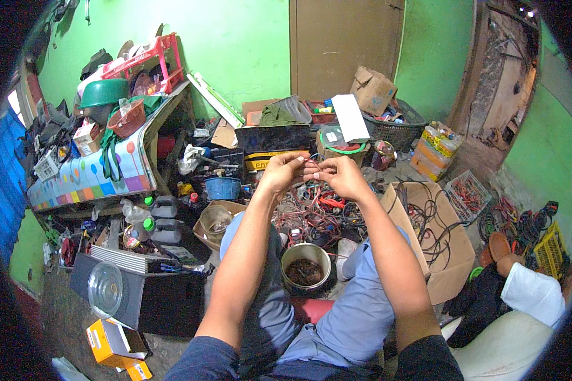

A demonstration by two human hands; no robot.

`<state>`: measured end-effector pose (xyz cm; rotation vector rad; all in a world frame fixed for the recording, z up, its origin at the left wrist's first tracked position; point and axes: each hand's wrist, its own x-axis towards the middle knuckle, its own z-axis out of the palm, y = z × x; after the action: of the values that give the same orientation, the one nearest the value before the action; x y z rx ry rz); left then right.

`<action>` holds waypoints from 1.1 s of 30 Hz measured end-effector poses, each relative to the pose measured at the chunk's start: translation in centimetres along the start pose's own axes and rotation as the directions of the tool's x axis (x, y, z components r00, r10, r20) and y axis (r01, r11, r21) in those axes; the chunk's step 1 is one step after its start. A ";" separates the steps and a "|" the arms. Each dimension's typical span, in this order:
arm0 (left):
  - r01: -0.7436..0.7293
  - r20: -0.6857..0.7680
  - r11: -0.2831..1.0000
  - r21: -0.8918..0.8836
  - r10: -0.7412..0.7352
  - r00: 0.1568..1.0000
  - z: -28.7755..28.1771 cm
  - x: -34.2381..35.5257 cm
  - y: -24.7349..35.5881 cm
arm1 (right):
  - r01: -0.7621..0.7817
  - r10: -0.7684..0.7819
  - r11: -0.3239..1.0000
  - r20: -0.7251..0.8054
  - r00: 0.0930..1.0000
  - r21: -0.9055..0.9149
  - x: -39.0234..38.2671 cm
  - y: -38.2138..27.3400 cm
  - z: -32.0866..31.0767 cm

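Both arms reach forward over my knees. My left hand (pixel 286 173) and my right hand (pixel 342 175) meet in front of me, fingertips nearly touching. Between them runs a thin reddish wire (pixel 313 162), pinched by the fingers of each hand; its ends are too small to follow. Below the hands spreads a tangled heap of red and black wires (pixel 318 213) on the floor. A round pot (pixel 287 255) with dark brown bits inside stands between my feet.
To the right is a cardboard box (pixel 454 270) with black cables, beside a crate of red wires (pixel 469 193). Another person's hand (pixel 506 263) shows at far right. Left stand a black speaker box (pixel 165 305), a blue tub (pixel 222 188) and a cluttered table (pixel 89 181).
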<state>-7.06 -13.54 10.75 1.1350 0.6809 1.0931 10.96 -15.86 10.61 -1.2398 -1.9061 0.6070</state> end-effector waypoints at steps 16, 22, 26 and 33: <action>-0.147 0.021 0.817 0.557 0.162 0.986 -0.6 -1.4 2.1 | -0.219 0.200 0.103 0.195 0.960 0.970 -0.4 1.6 -5.3; -0.047 -0.036 0.997 0.066 0.049 0.998 -2.1 -0.7 2.0 | -0.386 -0.094 -0.091 0.378 0.921 0.918 -0.8 1.9 -8.2; -0.040 -0.055 0.965 -0.259 0.026 0.998 -3.2 -0.4 1.9 | -0.246 0.023 0.008 0.245 0.969 0.969 -1.6 0.1 -7.3; -0.091 -0.140 0.938 -0.334 0.046 0.989 -3.6 -0.1 1.8 | -0.426 -0.373 -0.177 0.340 0.863 0.887 -1.2 2.4 -8.9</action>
<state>-10.87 -12.24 11.32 0.8001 0.5296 1.2970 19.71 -16.07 13.72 0.1385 -0.8730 2.1488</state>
